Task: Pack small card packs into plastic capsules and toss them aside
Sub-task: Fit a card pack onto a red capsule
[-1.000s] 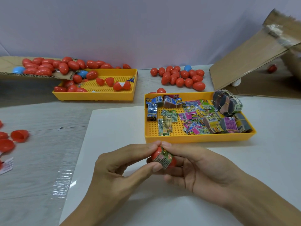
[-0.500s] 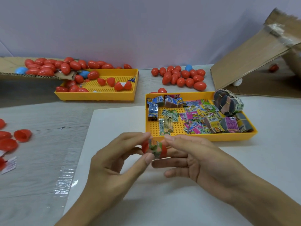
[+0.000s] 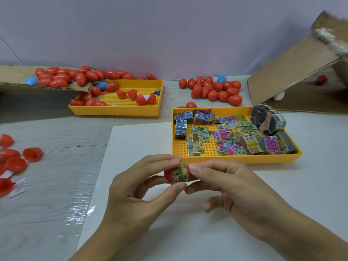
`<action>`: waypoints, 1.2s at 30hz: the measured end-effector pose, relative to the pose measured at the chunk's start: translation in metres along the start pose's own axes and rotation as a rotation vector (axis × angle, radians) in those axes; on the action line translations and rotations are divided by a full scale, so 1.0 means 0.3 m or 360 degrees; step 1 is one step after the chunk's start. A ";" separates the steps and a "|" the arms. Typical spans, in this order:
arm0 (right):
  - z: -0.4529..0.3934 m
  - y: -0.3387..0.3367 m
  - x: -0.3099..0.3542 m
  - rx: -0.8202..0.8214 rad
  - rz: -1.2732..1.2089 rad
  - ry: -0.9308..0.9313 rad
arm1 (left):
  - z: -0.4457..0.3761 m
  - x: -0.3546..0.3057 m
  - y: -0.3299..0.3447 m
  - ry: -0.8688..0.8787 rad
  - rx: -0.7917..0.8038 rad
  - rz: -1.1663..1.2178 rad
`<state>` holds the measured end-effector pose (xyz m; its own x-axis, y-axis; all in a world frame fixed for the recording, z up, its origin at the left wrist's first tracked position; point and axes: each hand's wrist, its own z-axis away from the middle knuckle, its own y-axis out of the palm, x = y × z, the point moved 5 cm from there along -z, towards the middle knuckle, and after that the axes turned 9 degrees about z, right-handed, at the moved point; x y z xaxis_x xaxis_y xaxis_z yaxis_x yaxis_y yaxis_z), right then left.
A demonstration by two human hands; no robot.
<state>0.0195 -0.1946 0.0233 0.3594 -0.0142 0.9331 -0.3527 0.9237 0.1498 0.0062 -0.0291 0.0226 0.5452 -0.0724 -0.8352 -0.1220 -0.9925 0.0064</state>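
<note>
Over the white sheet [image 3: 188,232], my left hand [image 3: 135,193] and my right hand [image 3: 231,187] meet at a red plastic capsule half [image 3: 168,175] with a small green card pack [image 3: 180,174] rolled at its mouth. My left thumb and forefinger pinch the pack and capsule from the left. From the right, my right fingers curl round the same piece, whose far end is hidden behind them. The yellow tray [image 3: 235,159] just beyond my hands holds several loose and bundled card packs [image 3: 233,136].
A second yellow tray [image 3: 114,111] at the back left holds red capsules spilling from a cardboard flap [image 3: 11,76]. Closed red capsules [image 3: 212,90] lie at the back centre. Open red halves [image 3: 17,159] sit at the left. A cardboard box [image 3: 297,61] stands at the right.
My hands rose from near the sheet toward the card tray, and the capsule half with the green pack has turned between my fingers; both hands still hold it.
</note>
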 end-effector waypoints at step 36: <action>0.004 -0.029 0.034 -0.0182 0.0643 -0.0680 | -0.013 0.021 -0.014 -0.0407 -0.0153 0.0247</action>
<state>0.0254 -0.2033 0.0320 -0.1715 0.2156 0.9613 -0.2855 0.9230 -0.2580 0.0134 -0.0257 0.0195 0.2986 -0.2086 -0.9313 -0.1020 -0.9772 0.1861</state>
